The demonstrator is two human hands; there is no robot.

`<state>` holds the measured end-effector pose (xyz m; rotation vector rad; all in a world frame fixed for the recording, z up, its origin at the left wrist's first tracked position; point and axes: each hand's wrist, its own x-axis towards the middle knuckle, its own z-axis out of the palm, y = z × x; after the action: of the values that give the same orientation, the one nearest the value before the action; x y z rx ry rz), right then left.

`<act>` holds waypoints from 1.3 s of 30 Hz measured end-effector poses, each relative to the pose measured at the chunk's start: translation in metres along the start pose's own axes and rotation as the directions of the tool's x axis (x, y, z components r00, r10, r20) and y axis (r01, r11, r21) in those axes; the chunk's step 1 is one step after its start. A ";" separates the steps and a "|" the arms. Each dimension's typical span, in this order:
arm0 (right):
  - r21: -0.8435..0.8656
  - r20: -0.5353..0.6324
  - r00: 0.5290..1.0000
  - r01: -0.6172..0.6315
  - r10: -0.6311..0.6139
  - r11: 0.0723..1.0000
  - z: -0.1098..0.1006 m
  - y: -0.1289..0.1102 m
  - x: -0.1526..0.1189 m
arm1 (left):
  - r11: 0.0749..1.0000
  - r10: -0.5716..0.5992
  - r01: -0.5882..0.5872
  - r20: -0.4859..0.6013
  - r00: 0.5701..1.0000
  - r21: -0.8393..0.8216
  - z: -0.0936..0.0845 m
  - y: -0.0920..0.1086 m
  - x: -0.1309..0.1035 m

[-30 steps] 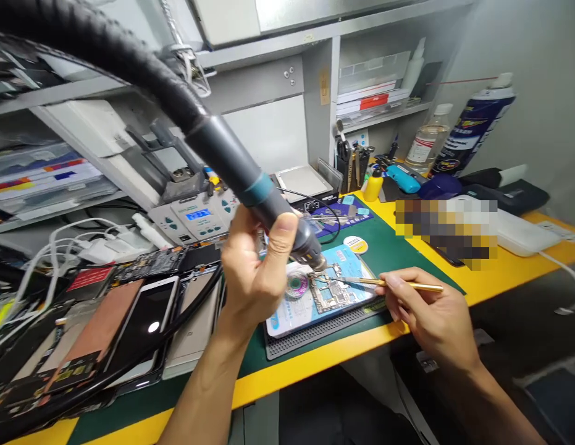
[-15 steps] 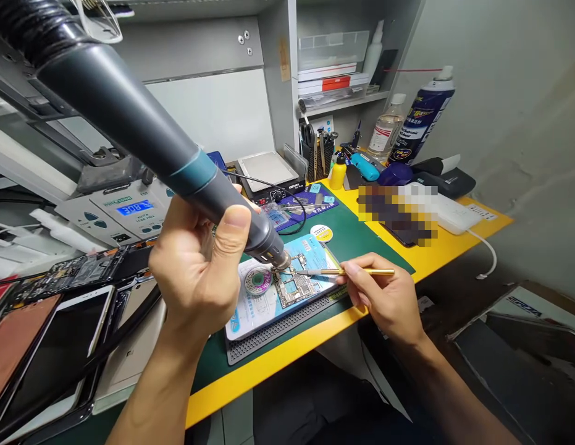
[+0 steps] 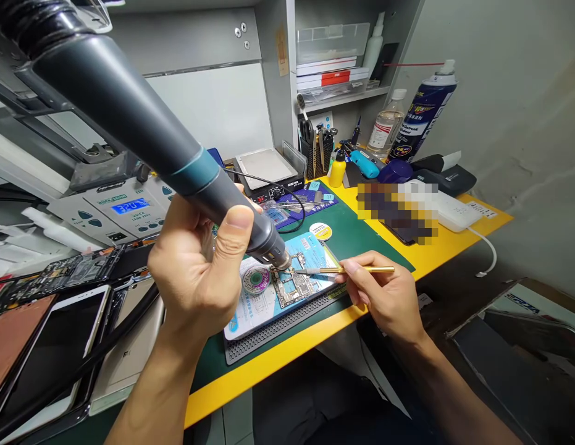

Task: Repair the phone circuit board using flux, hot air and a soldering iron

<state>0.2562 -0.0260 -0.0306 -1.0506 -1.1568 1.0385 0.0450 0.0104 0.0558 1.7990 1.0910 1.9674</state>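
Observation:
My left hand [image 3: 201,266] is wrapped round a dark grey hot air gun [image 3: 125,111] with a teal ring. The gun slants down, and its metal nozzle sits just over the upper part of a phone circuit board [image 3: 294,285]. In my right hand [image 3: 382,287] a slim gold-handled knife [image 3: 356,270] is pinched between the fingers, its grey blade reaching to the board right by the nozzle. Whether the tip touches the board I cannot tell. The board rests on a blue and white box [image 3: 250,318], beside a round spool of wick [image 3: 256,280].
A hot air station [image 3: 130,207] with a lit display stands at left, behind several phones [image 3: 60,352]. Bottles and a spray can [image 3: 423,114] stand at the back right. A partly blurred phone [image 3: 402,225] lies on the yellow desk edge. A black cable crosses the left side.
The station's display has gone from 308 to 320. My view has shifted slightly. Both hands keep nearly the same place, with the gun and knife still at the board.

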 end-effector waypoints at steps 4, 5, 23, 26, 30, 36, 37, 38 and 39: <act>0.004 0.002 1.000 -0.004 0.004 1.000 0.000 0.000 0.000 | 1.000 -0.001 0.001 0.006 1.000 0.004 0.000 0.000 0.000; 0.003 0.002 1.000 -0.005 0.005 1.000 0.000 -0.001 0.000 | 1.000 0.001 -0.001 0.006 1.000 0.009 0.000 0.000 0.000; -0.057 0.023 0.999 0.045 -0.044 0.997 -0.001 -0.002 -0.003 | 1.000 -0.008 0.008 -0.001 1.000 0.000 -0.001 -0.002 -0.002; -0.076 0.041 0.998 0.055 -0.052 0.996 -0.003 -0.001 -0.005 | 1.000 -0.011 0.011 -0.009 1.000 -0.015 -0.001 -0.003 -0.002; -0.109 0.033 0.998 0.055 -0.052 0.993 -0.001 -0.002 -0.004 | 1.000 -0.029 0.029 0.001 1.000 -0.010 -0.001 -0.003 -0.002; -0.110 0.021 0.997 0.078 -0.076 0.991 0.001 -0.004 -0.004 | 1.000 -0.014 0.015 -0.010 1.000 0.016 -0.003 -0.004 -0.001; -0.108 0.026 0.996 0.085 -0.083 0.990 0.000 -0.003 -0.004 | 1.000 -0.010 0.011 -0.011 1.000 0.020 -0.003 -0.004 0.000; -0.109 0.033 0.995 0.097 -0.094 0.989 0.000 -0.003 -0.004 | 1.000 -0.006 0.006 -0.010 1.000 0.025 -0.004 -0.005 0.000; -0.113 0.038 0.993 0.112 -0.108 0.987 0.000 -0.002 -0.004 | 1.000 0.000 0.000 -0.007 1.000 0.029 -0.005 -0.005 0.000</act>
<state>0.2565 -0.0301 -0.0291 -1.0507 -1.2990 0.9134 0.0391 0.0123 0.0524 1.8082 1.1278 1.9690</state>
